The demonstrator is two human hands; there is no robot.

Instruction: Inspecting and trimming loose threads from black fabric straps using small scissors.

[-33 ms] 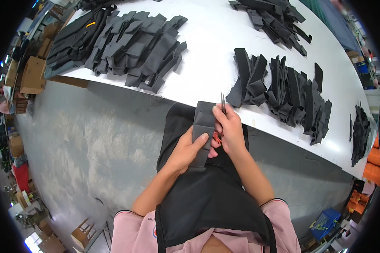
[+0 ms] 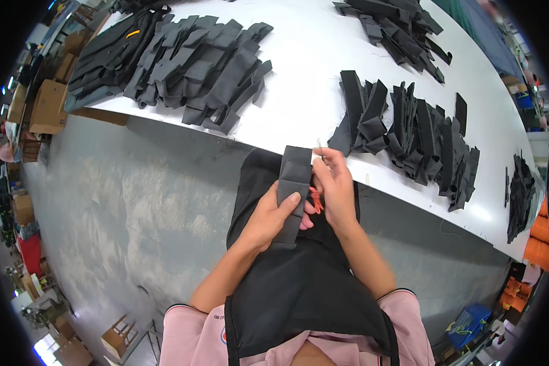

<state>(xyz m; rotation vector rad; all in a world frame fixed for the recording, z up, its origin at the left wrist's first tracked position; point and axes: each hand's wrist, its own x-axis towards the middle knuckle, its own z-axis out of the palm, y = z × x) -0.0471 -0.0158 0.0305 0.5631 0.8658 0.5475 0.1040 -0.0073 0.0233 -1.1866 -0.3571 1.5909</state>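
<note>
1. Folded black fabric piece [image 2: 293,183]: above the lap at the white table [image 2: 311,67] edge, clasped by left hand [image 2: 268,216].
2. Right hand [image 2: 334,189]: closed around orange-handled snips [image 2: 315,198].
3. Black fabric stacks [image 2: 409,134]: on the table just beyond.

Both bare forearms rise from the lower edge and meet at mid-frame, elbows bent; the left hand [image 2: 273,215] lies palm-down with its thumb stretched out flat and its fingers curled under in a grip. The right hand [image 2: 334,189] sits just beside it, touching, fingers folded inward and pinched near the fingertips, knuckles uppermost.
</note>
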